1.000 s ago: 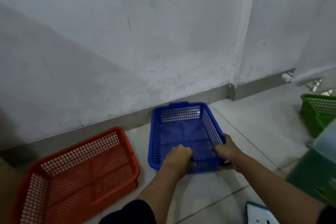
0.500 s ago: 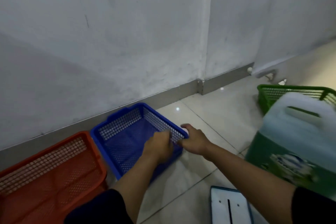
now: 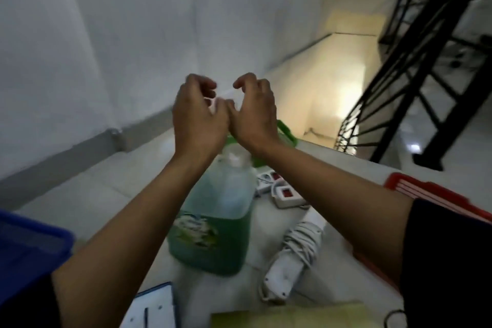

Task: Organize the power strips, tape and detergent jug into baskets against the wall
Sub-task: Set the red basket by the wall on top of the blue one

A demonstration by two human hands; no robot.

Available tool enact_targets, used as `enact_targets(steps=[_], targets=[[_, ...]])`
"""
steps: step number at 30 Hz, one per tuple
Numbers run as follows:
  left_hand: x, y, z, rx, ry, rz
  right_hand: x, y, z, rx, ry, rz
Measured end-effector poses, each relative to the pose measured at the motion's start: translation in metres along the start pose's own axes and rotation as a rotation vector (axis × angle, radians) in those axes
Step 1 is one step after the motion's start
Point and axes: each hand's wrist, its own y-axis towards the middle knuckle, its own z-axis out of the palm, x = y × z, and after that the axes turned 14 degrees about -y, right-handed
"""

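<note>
Both hands are raised, the left hand (image 3: pixel 198 117) and right hand (image 3: pixel 254 112) touching at the thumbs, fingers (image 3: pixel 205 82) loosely curled and holding nothing. Below the fingers, on the smooth tiled floor (image 3: pixel 93 189), stands one translucent plastic jug (image 3: pixel 215 221) of green liquid. Right of it lie three white power strips (image 3: pixel 290 255), one wrapped in cord. One green mesh basket (image 3: pixel 288 133) sits just beyond the fingers, one blue basket (image 3: pixel 29 245) far left.

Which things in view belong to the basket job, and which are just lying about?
Job:
- translucent plastic detergent jug of green liquid
- white power strip wrapped in its cord
- white power strips with red switches
- blue plastic basket
- green plastic basket
- red plastic basket

Lying about:
- black metal staircase
- blue-edged white panel
</note>
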Motion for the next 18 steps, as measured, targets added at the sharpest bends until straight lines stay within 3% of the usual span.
enact_targets(steps=[3, 6, 13, 15, 18], targets=[[-0.013, -0.033, 0.072, 0.247, -0.009, 0.085, -0.09, -0.008, -0.021, 0.115, -0.202, 0.12], [-0.008, -0.076, 0.128, 0.479, -0.042, 0.043, -0.176, -0.042, -0.033, 0.263, -0.332, 0.355], [0.057, -0.173, 0.197, 0.947, 0.057, -0.498, -0.294, -0.132, -0.049, 0.612, -0.56, 0.877], [0.068, -0.189, 0.201, 0.999, 0.09, -0.618, -0.303, -0.14, -0.046, 0.668, -0.516, 0.909], [0.082, -0.203, 0.204, 1.032, 0.118, -0.739, -0.303, -0.138, -0.032, 0.61, -0.32, 0.96]])
